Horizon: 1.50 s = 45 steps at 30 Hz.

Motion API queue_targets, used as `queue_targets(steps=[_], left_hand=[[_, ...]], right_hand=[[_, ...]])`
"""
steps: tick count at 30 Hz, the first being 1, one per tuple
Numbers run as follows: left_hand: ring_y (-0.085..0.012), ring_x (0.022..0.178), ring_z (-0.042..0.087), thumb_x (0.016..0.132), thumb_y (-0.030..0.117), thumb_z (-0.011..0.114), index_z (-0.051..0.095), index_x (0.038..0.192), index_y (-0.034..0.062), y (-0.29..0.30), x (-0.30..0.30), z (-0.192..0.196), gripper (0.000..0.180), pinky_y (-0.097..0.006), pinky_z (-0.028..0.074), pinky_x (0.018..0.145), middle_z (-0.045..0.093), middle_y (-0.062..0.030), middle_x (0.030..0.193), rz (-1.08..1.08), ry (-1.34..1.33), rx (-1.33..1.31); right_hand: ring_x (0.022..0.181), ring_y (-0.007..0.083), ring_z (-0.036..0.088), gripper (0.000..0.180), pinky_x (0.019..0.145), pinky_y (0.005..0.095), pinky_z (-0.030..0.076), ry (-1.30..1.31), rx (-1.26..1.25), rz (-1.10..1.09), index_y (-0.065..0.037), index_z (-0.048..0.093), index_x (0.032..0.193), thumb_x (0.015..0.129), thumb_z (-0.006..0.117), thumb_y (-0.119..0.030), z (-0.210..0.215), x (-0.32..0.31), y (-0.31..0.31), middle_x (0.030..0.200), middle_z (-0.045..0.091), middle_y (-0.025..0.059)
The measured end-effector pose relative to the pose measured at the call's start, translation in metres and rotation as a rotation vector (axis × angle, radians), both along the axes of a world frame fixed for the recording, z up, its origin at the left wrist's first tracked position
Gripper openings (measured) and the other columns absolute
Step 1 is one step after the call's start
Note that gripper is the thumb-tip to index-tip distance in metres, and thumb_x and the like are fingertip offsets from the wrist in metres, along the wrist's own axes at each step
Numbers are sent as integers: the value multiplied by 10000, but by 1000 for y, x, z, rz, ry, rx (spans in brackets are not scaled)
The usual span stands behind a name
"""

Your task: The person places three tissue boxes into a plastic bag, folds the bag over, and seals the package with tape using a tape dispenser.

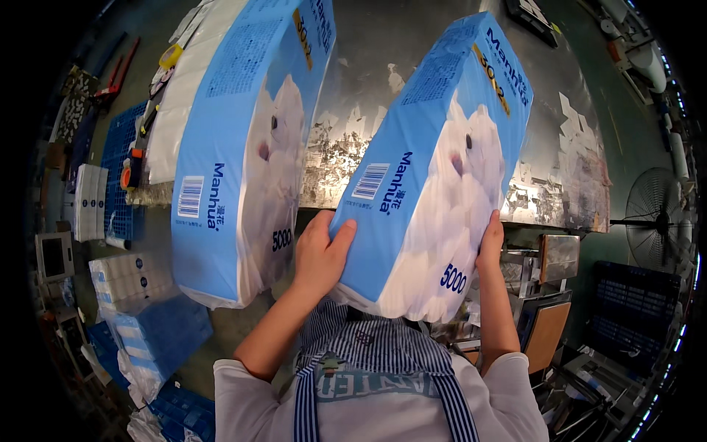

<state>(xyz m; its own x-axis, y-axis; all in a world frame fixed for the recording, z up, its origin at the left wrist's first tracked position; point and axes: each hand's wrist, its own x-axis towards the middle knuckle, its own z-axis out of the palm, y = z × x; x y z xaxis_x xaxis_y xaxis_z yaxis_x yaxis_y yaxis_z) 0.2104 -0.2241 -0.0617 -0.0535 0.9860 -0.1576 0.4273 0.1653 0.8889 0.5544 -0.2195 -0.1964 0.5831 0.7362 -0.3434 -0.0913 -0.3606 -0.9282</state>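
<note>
A long blue-and-white plastic-wrapped tissue pack (416,166) is held up at a tilt in front of my body, its near end close to my apron. My left hand (324,249) presses against its left side near the lower corner, thumb on the blue face. On the opposite side my right hand (491,240) grips the edge, its fingers partly hidden behind the wrap. A second matching tissue pack (213,147) stands to the left, its near end jutting past the table edge; neither hand touches it.
Under the packs is a worn metal table (353,81) with flaking patches. A tape roll (171,57) and tools lie along its left side by white wrapped packs (166,144). More blue packs (166,331) sit lower left. At right stand a fan (655,210) and a brown board (549,335).
</note>
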Motion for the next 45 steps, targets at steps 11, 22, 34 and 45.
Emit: queue_targets(steps=[11,22,34,45], left_hand=[[-179,914,516,713,220,669,622,846,127,-26,97,53,169,-358,304,750,551,-9,1052,-880,-115,648],[-282,1106,457,762,212,623,583,1070,100,-3,108,-50,330,-431,351,923,514,-90,1189,-528,-36,472],[-87,597,495,876,489,528,635,812,0,-25,47,-189,505,-263,400,555,567,-18,649,85,-167,-405],[-164,631,511,907,440,475,642,857,-38,-102,18,-239,509,-328,406,615,603,-70,697,351,-479,-400]], right_hand=[[1017,228,566,589,874,316,452,537,294,37,11,464,1251,937,374,-479,63,20,7,1154,568,135],[1027,223,562,601,871,318,460,419,424,-135,-28,453,1276,924,366,-508,53,37,-47,1153,563,127],[1006,222,569,660,796,340,504,707,387,164,-56,433,1288,845,487,-542,107,29,-10,1134,553,115],[1070,251,523,781,860,358,472,409,205,606,-29,314,1346,755,636,-426,134,-64,55,1220,479,168]])
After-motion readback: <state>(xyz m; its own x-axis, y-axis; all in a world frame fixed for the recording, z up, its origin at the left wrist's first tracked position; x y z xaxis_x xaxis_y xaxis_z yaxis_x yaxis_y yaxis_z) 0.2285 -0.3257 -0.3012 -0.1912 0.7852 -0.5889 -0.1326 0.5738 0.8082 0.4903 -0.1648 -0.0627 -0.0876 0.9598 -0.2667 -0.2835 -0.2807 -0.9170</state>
